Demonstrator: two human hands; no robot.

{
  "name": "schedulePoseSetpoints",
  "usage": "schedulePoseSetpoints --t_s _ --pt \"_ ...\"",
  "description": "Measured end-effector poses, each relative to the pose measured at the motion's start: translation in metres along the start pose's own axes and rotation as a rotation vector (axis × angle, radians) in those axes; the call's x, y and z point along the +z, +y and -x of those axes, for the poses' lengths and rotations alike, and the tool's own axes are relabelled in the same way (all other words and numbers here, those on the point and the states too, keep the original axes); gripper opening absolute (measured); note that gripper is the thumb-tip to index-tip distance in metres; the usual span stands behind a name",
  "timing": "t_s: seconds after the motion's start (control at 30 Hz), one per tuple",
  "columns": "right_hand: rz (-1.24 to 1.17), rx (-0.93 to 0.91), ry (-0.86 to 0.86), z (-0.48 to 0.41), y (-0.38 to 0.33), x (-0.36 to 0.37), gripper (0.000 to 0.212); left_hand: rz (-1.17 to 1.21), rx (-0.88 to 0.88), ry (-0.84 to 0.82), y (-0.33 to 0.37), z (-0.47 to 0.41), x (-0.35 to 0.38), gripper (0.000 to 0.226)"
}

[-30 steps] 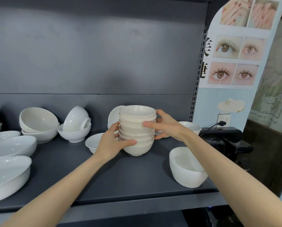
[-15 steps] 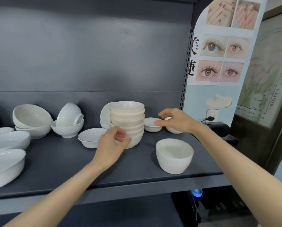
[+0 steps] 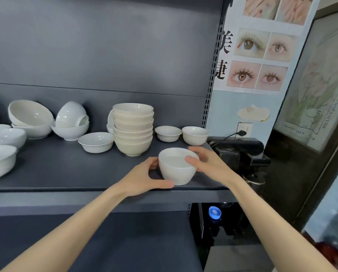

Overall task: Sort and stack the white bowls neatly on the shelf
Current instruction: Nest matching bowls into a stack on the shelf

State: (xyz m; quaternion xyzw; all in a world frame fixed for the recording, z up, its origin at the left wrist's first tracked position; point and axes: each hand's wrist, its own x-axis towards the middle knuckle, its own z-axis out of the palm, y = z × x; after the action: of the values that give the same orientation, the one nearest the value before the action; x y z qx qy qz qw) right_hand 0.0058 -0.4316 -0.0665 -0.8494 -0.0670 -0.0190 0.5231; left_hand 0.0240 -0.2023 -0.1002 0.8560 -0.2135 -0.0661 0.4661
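A deep white bowl point(image 3: 177, 169) stands near the front right edge of the dark grey shelf point(image 3: 66, 169). My left hand point(image 3: 144, 177) cups its left side and base, and my right hand point(image 3: 207, 163) holds its right rim. Behind it a stack of several cream bowls point(image 3: 133, 128) stands upright. Two small bowls point(image 3: 168, 133) point(image 3: 195, 135) sit at the back right. A shallow bowl point(image 3: 96, 141) rests left of the stack.
Further left, a bowl holding a tipped bowl point(image 3: 70, 124), two nested large bowls point(image 3: 30, 120) and oval dishes point(image 3: 1, 154) fill the shelf. A black device point(image 3: 240, 152) with a plugged cable stands right of the shelf. A perforated upright point(image 3: 213, 75) marks the shelf's right end.
Both hands left the stack of cream bowls and came forward to the deep white bowl at the front right, closing on it. The view has shifted back and down.
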Motion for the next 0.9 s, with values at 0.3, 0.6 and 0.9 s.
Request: schedulePoseSetpoints --t_s 0.3,0.6,0.9 --pt "-0.21 -0.063 -0.066 0.006 0.023 0.006 0.073 -0.145 -0.007 0.135 0.003 0.005 0.012 0.081" --pt "-0.209 -0.128 -0.005 0.007 0.01 0.016 0.066 0.035 0.055 0.147 0.01 0.02 0.008 0.054" --pt "-0.282 -0.302 -0.108 -0.002 -0.078 0.07 0.041 0.324 0.122 0.349 0.014 0.082 -0.057 0.053"
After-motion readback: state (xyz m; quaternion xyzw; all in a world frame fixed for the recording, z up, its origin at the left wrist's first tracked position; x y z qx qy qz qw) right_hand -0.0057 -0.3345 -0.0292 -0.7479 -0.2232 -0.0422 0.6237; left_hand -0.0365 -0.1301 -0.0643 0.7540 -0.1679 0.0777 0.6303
